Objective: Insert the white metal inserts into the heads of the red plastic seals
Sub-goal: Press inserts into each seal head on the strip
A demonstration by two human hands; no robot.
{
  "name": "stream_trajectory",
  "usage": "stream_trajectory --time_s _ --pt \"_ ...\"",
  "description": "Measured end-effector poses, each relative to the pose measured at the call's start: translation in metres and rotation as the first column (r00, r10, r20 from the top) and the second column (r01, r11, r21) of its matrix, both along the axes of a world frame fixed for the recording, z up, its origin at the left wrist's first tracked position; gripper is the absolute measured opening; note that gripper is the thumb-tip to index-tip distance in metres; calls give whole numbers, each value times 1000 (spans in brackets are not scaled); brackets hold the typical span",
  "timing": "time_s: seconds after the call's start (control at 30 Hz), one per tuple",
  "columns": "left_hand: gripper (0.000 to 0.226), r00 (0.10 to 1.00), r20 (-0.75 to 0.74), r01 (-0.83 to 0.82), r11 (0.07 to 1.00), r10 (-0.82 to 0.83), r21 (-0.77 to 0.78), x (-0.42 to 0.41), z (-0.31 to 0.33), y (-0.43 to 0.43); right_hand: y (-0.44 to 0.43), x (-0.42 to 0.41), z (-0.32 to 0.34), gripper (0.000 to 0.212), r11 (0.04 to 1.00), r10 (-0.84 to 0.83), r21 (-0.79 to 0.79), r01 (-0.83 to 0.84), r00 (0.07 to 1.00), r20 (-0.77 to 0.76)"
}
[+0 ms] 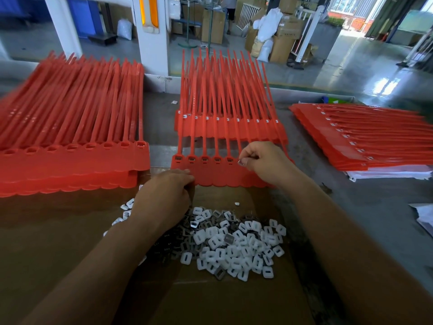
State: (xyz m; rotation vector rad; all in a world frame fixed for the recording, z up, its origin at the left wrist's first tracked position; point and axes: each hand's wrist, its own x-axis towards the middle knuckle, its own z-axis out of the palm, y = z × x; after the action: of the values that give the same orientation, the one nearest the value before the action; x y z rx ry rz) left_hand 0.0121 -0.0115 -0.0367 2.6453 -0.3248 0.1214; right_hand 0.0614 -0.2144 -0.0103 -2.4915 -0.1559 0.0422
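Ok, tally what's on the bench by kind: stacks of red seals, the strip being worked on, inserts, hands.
Stacks of red seals: 3 (left stack, middle stack, right stack)
Seal strip under the hands: 1
Pile of white inserts: 1
Single insert pinched by the right hand: 1
Hands: 2 (left hand, right hand)
Total: 8

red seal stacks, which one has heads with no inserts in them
The left stack: its heads are open red sockets. The far middle stack and the right stack both show white inserts along their heads.
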Motion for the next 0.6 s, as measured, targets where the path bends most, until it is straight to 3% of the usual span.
stream_trajectory --time_s 0.3,0.6 --pt "44 1000 13 11 1000 -11 5 -1 1 0 -1 20 -8 13 999 -38 -2 38 998 42" --pt "44 1000 12 8 1000 -8 16 -1 2 0 -5 25 -9 11 984 11 -177 -7 1000 22"
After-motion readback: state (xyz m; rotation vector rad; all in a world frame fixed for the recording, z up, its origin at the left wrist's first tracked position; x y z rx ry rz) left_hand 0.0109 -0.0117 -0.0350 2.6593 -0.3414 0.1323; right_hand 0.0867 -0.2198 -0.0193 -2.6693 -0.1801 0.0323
